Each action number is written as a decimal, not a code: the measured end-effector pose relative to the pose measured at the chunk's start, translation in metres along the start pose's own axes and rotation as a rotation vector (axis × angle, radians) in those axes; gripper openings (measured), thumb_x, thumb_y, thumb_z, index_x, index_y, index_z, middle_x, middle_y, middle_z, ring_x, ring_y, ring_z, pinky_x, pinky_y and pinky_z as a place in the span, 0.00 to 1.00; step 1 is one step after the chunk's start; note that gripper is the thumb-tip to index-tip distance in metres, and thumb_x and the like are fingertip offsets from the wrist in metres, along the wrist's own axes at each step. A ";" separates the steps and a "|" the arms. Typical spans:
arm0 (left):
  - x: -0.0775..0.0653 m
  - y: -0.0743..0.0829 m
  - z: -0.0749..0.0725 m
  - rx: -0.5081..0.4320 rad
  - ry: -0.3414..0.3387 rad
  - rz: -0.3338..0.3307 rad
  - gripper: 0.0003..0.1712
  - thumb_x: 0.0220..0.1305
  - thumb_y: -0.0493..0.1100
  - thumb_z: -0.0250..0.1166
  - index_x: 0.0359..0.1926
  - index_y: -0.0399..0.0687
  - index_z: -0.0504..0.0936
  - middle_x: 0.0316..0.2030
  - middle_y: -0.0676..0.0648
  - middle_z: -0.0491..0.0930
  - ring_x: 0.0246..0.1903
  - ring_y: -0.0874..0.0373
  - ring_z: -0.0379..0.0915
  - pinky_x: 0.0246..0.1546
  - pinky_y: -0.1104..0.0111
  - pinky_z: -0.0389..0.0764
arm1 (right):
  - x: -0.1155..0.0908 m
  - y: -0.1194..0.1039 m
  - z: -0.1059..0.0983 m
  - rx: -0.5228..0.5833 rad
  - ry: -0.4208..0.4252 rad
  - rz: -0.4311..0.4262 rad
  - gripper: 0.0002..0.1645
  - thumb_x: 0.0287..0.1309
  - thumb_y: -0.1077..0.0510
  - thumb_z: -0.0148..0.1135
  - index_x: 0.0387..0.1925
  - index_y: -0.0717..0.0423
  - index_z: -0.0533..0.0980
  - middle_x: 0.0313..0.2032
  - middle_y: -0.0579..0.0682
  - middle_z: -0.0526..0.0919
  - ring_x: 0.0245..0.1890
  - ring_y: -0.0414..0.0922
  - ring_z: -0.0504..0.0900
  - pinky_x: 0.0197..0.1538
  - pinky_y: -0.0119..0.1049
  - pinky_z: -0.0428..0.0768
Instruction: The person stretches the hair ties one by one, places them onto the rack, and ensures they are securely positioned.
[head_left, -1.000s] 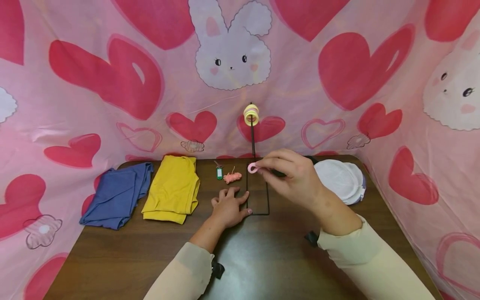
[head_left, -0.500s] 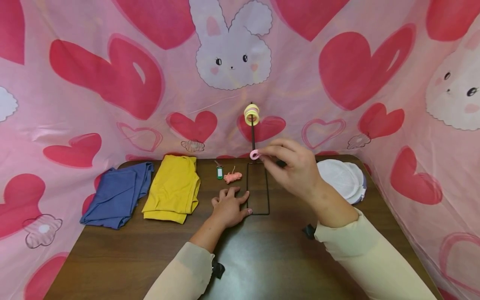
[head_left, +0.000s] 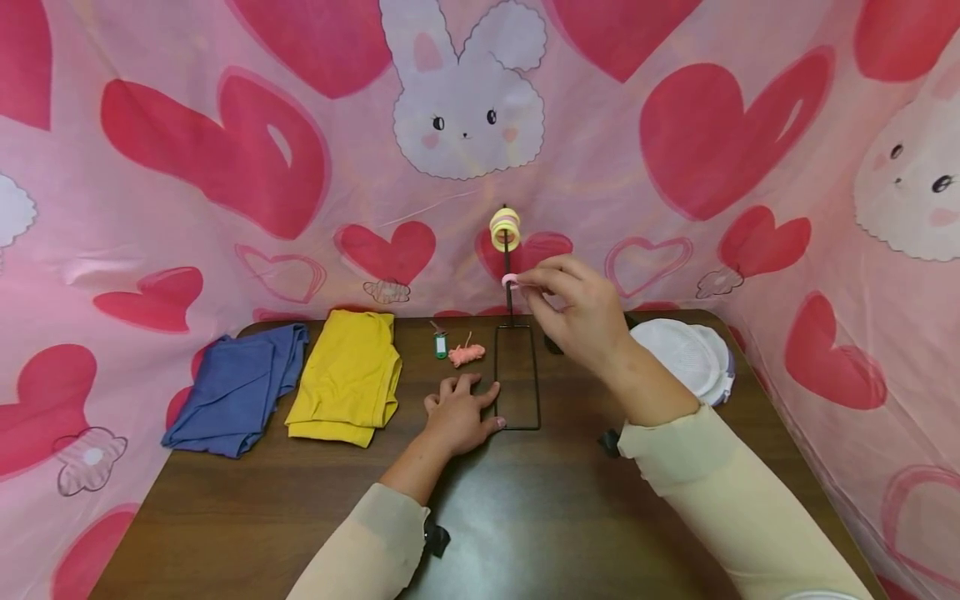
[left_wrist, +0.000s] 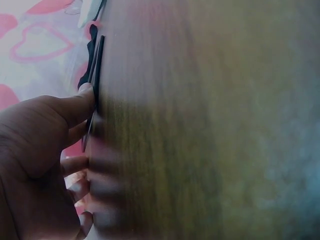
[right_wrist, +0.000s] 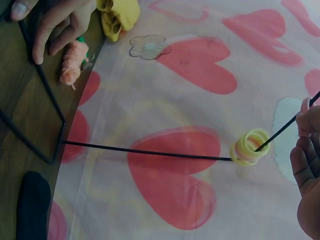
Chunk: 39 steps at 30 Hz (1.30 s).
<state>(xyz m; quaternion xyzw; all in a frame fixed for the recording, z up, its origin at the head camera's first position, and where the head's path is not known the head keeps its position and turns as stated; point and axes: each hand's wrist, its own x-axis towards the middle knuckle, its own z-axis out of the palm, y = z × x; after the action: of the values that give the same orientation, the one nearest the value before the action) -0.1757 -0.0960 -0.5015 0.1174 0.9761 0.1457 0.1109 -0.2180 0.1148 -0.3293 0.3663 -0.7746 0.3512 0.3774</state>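
A black wire stand (head_left: pixel 537 379) has a rectangular base flat on the table and a thin rod rising at the back. Yellow and pink hair ties (head_left: pixel 505 230) hang bunched round its rod near the bend. My right hand (head_left: pixel 581 308) pinches a pink hair tie (head_left: pixel 510 277) between thumb and forefinger. In the right wrist view this pink hair tie (right_wrist: pixel 304 106) is right at the rod's forward arm, which overlaps it. My left hand (head_left: pixel 459 417) lies with fingers spread on the table, thumb and forefinger touching the left side of the base.
Left of the stand lie a coral yarn bundle (head_left: pixel 467 355), a green key tag (head_left: pixel 440 345), folded yellow cloth (head_left: pixel 341 375) and folded blue cloth (head_left: pixel 238 387). At right are a white mesh bag (head_left: pixel 678 358) and a black item (right_wrist: pixel 34 205). A patterned curtain (head_left: pixel 465 192) hangs behind.
My right hand has moved up and away from me with the pink hair tie, from over the base to the rod's arm. The left hand has stayed put.
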 end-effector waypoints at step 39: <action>-0.005 -0.003 0.004 0.024 0.030 0.009 0.38 0.67 0.69 0.64 0.76 0.72 0.70 0.77 0.47 0.60 0.71 0.37 0.53 0.58 0.37 0.60 | -0.042 0.029 0.014 -0.034 0.018 0.137 0.13 0.58 0.66 0.71 0.46 0.62 0.87 0.47 0.58 0.83 0.42 0.51 0.82 0.44 0.44 0.85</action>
<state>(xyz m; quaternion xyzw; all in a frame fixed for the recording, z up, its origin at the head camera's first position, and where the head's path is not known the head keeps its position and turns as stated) -0.1707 -0.0990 -0.5051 0.1210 0.9788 0.1361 0.0942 -0.2284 0.1299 -0.3787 0.3027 -0.8004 0.3665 0.3654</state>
